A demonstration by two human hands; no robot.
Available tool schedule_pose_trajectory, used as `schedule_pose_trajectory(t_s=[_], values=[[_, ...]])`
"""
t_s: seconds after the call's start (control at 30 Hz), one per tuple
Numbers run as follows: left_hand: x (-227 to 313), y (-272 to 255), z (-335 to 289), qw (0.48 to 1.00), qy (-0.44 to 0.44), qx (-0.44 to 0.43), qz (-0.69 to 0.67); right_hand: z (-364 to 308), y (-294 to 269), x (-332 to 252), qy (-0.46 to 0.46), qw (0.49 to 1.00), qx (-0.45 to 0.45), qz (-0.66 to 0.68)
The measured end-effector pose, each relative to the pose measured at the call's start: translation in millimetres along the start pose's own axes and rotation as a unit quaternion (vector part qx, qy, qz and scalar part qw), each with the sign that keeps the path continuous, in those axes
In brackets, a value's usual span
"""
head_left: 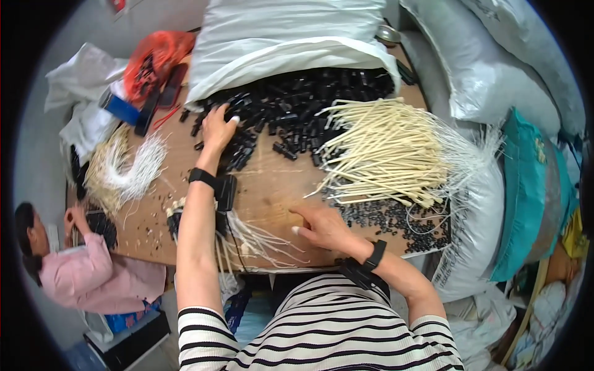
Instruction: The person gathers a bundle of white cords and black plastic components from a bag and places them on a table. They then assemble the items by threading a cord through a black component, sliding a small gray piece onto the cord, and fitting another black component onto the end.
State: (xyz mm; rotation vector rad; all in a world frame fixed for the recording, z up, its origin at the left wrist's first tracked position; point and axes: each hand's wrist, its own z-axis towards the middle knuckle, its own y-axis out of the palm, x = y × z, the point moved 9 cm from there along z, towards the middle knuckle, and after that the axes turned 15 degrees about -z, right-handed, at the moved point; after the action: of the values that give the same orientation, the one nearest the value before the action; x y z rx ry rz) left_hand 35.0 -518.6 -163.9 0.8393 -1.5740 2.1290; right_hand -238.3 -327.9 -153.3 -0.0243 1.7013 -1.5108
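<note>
My left hand [218,128] reaches to the near left edge of a heap of short black plastic tubes [291,111]. Its thumb, with a white covering on the tip, stands apart from the fingers, and no piece shows in its grasp. Over the brown table, my right hand [325,229] has forefinger and thumb stretched apart; its thumb tip is also white. Small black rings [396,222] lie scattered beside it. Beyond them rests a pile of cream cords [387,151] with thin white strands. White cord ends [266,241] stick out beside my left forearm, which partly hides them.
A large white sack [284,31] opens onto the black heap. At the left lie another cord bundle [136,164], a blue box [120,108] and a red bag [154,55]. Filled sacks [476,222] line the right side. A person in pink [80,269] works at the left edge.
</note>
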Motion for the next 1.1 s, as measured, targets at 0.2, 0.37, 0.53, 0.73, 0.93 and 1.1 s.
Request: schedule_pose_trajectory(t_s=[0.2,0.37,0.53,0.73,0.93,1.1], values=[[20,33,-7,0.994,0.037,-0.090,0.054,-67,-49,80,0.215,0.962,-0.117,0.120],[80,-5,-4,0.970,0.023,-0.229,-0.077,-98,-70,103,0.257,0.950,-0.115,0.135],[176,-93,3,0.942,0.063,-0.273,-0.186,-111,-83,96,0.258,0.938,-0.150,0.177],[198,-45,-4,0.958,-0.025,-0.225,-0.177,-100,-90,121,0.274,0.921,-0.094,0.260],[169,81,7,0.967,0.187,-0.123,-0.122,-73,-71,67,0.169,0.939,-0.175,0.242],[147,112,26,0.994,0.040,-0.101,0.016,-64,-71,74,0.196,0.936,-0.171,0.238]])
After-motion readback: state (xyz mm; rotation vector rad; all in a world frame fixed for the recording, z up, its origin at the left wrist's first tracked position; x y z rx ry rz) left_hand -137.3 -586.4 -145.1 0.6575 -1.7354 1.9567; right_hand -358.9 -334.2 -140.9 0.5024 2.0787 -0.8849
